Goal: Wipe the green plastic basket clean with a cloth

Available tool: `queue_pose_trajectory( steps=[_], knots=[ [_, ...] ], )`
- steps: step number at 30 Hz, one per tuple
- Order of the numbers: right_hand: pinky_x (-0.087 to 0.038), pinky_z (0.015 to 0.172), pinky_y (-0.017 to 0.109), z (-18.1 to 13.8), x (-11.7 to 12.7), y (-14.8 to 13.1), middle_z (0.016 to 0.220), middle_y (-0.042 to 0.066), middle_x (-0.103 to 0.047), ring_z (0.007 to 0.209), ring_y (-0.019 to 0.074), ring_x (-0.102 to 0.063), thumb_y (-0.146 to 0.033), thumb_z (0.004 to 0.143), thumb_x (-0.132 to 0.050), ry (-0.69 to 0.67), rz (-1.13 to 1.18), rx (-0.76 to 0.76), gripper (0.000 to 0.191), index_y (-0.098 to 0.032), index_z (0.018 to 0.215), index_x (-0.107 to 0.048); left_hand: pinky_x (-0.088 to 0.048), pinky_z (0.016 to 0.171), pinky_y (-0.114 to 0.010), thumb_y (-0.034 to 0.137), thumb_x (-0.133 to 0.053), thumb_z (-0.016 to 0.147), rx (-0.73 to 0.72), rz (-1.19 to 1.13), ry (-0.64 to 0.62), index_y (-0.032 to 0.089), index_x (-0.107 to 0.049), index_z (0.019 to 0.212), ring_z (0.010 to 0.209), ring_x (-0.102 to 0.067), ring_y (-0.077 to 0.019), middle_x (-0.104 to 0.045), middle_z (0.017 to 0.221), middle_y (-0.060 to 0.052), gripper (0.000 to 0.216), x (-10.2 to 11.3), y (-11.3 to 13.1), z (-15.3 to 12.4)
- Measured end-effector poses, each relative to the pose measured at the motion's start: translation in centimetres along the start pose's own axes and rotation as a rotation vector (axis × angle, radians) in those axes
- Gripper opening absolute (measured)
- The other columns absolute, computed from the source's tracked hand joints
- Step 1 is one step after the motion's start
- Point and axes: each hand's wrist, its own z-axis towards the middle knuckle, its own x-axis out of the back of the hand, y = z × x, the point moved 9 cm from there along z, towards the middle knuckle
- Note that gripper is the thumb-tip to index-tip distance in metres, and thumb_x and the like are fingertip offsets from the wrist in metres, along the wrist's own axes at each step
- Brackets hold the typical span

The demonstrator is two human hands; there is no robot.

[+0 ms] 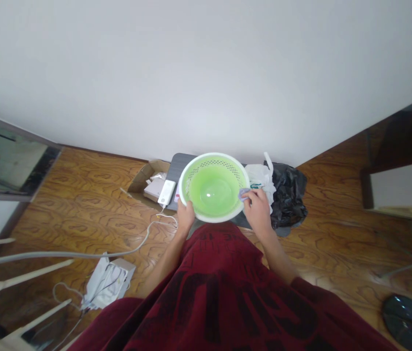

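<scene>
Holding a green basin (215,187) by its white perforated rim, the left hand (186,214) had its grip closed at the lower left of the basin, mid-frame. The right hand's (259,209) grip pinched a pale purple cloth (243,194) at the rim's right side. The basin looked light, fairly stiff, probably slippery, its rim the surest hold; the cloth looked soft.

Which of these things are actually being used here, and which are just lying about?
In use:
- green and white basket, rim gripped by the left hand
- light purple cloth, pinched by the right hand at the rim

Apparently just lying about:
- cardboard box
- white device
- white plastic bag
- black plastic bag
</scene>
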Motion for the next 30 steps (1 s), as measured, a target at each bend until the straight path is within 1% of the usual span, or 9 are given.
queue_pose_trajectory(
  steps=[4,12,14,16,19,22,26,30],
  knots=[
    [-0.047,0.091,0.040,0.8,-0.2,0.3,0.096,0.009,-0.057,0.095,0.0236,-0.054,-0.009,0.083,-0.047,0.009,-0.012,-0.015,0.026,-0.020,0.085,-0.071,-0.048,0.099,-0.041,0.026,-0.048,0.087,0.029,0.008,-0.007,0.015,-0.057,0.116,0.113,-0.061,-0.0291,-0.067,0.115,-0.015,0.032,0.0,-0.2,0.0],
    [-0.042,0.095,0.042,6.6,-1.7,1.1,0.098,0.011,-0.056,0.098,0.0253,-0.051,-0.007,0.082,-0.046,0.001,-0.025,-0.015,0.028,-0.018,0.086,-0.072,-0.047,0.100,-0.040,0.022,-0.047,0.086,-0.028,0.010,0.000,0.015,-0.058,0.114,0.114,-0.060,-0.0290,-0.067,0.115,-0.015,0.031,0.0,0.3,0.1],
    [-0.042,0.095,0.042,7.6,-2.1,0.9,0.099,0.011,-0.056,0.098,0.0253,-0.050,-0.007,0.082,-0.046,0.005,-0.025,-0.006,0.028,-0.018,0.086,-0.072,-0.048,0.100,-0.040,0.022,-0.047,0.086,-0.025,0.009,0.005,0.015,-0.058,0.114,0.113,-0.061,-0.0288,-0.067,0.117,-0.015,0.031,0.0,0.3,0.1],
    [-0.042,0.095,0.042,7.8,-2.2,0.7,0.099,0.011,-0.057,0.098,0.0252,-0.050,-0.007,0.082,-0.046,0.012,-0.027,0.010,0.029,-0.018,0.086,-0.072,-0.048,0.100,-0.040,0.022,-0.047,0.085,-0.023,0.006,0.011,0.015,-0.058,0.114,0.112,-0.061,-0.0284,-0.067,0.117,-0.014,0.031,0.0,0.4,0.1],
    [-0.043,0.095,0.042,7.0,-1.7,0.8,0.098,0.011,-0.058,0.097,0.0250,-0.052,-0.007,0.082,-0.046,0.042,-0.016,0.004,0.029,-0.018,0.086,-0.072,-0.048,0.100,-0.040,0.022,-0.047,0.086,-0.010,0.001,0.016,0.016,-0.058,0.112,0.112,-0.061,-0.0280,-0.067,0.116,-0.014,0.030,0.0,0.3,0.1],
    [-0.045,0.093,0.041,5.1,-1.0,1.3,0.096,0.010,-0.058,0.096,0.0245,-0.054,-0.009,0.082,-0.046,0.058,0.018,-0.022,0.028,-0.019,0.086,-0.072,-0.047,0.101,-0.041,0.024,-0.048,0.086,0.016,-0.006,0.015,0.016,-0.058,0.112,0.113,-0.061,-0.0286,-0.067,0.116,-0.014,0.029,-0.1,0.0,0.1],
    [-0.047,0.091,0.041,2.0,-0.2,1.0,0.094,0.009,-0.059,0.094,0.0241,-0.056,-0.010,0.082,-0.047,0.043,0.037,-0.013,0.026,-0.019,0.083,-0.072,-0.048,0.099,-0.042,0.024,-0.048,0.086,0.040,-0.027,0.016,0.016,-0.058,0.114,0.110,-0.063,-0.0291,-0.069,0.112,-0.013,0.031,-0.1,-0.3,0.1],
    [-0.048,0.090,0.040,0.0,0.0,0.3,0.095,0.008,-0.058,0.095,0.0234,-0.057,-0.010,0.082,-0.048,0.007,0.047,0.008,0.025,-0.020,0.084,-0.071,-0.048,0.099,-0.042,0.024,-0.048,0.086,0.005,-0.028,0.008,0.015,-0.057,0.116,0.112,-0.063,-0.0296,-0.069,0.112,-0.014,0.033,-0.2,0.0,0.1]
  ],
)
